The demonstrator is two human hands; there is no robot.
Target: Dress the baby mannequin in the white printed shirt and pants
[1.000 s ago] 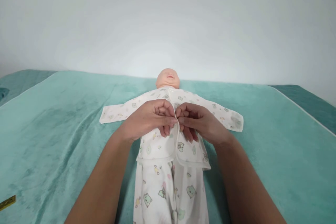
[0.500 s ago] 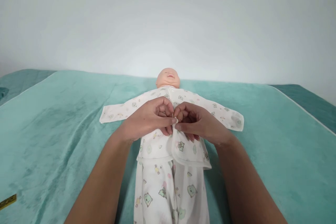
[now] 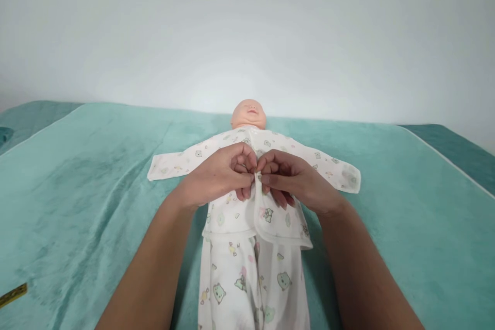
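A baby doll (image 3: pixel 248 113) lies on its back, dressed in a white printed shirt (image 3: pixel 232 216) and matching pants (image 3: pixel 228 278). Both sleeves stretch out sideways. At the middle of the shirt front, my left hand (image 3: pixel 226 172) pinches one front edge between thumb and fingers. My right hand (image 3: pixel 292 178) pinches the other edge right beside it, the fingertips of both hands almost touching. Below them the right front panel overlaps the left one and its lower corner hangs loose. Any fastener between the fingertips is too small to make out.
The doll rests on a teal plush blanket (image 3: pixel 96 185) with a long crease on the left. A yellow strip with dark marks (image 3: pixel 13 295) lies at the lower left. Behind the blanket rises a pale wall (image 3: pixel 247 36).
The two shirt edges, meeting upright between my fingers a second ago, now overlap, with the right panel's edge shifted left. Both hands stay in nearly the same place.
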